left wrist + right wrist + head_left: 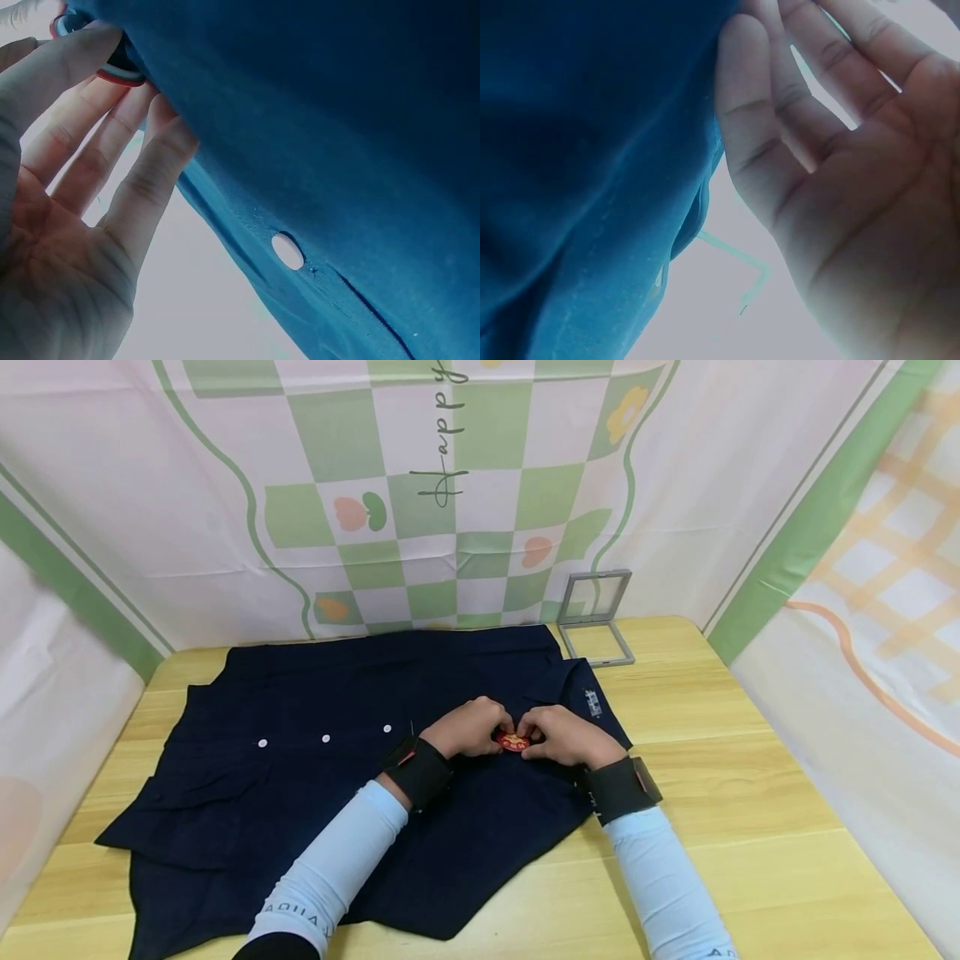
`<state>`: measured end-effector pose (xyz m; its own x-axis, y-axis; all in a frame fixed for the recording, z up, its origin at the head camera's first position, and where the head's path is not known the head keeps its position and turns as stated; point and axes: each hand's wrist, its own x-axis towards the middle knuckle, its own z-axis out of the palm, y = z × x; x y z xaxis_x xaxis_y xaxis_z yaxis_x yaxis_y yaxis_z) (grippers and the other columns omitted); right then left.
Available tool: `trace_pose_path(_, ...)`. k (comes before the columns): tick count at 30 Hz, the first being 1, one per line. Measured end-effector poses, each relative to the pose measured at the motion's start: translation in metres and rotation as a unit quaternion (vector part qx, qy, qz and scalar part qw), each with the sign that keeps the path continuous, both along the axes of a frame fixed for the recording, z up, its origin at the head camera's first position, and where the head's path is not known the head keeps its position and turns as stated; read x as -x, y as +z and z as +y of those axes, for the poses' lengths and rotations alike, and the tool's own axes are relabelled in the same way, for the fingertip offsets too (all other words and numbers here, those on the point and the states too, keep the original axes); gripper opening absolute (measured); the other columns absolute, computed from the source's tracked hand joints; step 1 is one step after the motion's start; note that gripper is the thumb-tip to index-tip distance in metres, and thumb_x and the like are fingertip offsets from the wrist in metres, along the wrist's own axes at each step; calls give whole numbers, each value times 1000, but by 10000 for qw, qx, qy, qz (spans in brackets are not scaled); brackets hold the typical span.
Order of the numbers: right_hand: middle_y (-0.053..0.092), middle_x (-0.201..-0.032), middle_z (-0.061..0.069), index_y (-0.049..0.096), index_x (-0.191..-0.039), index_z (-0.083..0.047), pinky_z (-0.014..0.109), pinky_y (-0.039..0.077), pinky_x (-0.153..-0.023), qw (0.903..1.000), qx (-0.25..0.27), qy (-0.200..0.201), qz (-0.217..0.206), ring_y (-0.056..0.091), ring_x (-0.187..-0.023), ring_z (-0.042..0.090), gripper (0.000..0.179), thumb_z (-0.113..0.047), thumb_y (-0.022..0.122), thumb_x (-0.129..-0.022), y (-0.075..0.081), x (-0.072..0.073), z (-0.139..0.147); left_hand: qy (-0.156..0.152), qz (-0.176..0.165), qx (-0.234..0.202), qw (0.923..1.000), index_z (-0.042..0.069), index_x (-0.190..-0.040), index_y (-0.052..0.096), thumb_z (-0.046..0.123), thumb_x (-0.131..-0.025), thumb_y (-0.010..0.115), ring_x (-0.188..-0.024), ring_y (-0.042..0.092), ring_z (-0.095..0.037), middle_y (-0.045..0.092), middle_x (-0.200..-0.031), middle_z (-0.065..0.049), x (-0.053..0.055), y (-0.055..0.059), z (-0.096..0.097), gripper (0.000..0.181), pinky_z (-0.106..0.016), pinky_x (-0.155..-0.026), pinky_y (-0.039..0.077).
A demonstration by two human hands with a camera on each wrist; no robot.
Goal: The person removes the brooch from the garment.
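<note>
A navy button-up shirt [300, 693] lies spread over the table. Above its upper front, both hands meet at a round red badge [513, 742] with a yellow design. My left hand [474, 727] pinches the badge by its left side; in the left wrist view, the thumb overlaps the dark underside of the badge [124, 79], inside a red rim. From the other side, my right hand [562, 735] holds the badge's right edge with curled fingers. The right wrist view shows the palm and fingers against the shirt cloth [630, 187], the badge out of sight.
An opened, hinged grey frame [624, 647] with clear panes stands at the table's back right, near the collar [592, 693]. Several white buttons [326, 738] run along the shirt front. The wooden table [750, 802] meets a patterned cloth [495, 502] behind.
</note>
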<state>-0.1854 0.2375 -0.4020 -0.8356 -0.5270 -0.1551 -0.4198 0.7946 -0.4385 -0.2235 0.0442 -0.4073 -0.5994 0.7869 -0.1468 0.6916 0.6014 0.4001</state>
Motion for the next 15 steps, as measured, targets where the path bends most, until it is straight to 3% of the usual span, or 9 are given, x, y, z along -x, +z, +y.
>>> trace_pose_path(15,68,-100,6,70,-102,-8,32,54,-80,9999,10,139,99,65,-89,18,15,-17,72,-90,2,0,2,-12,53,-124,9999,11,-107,74,8,-90,70,-95,65,-14,71,-108,-3,1,0,0,17,-28,-83,53)
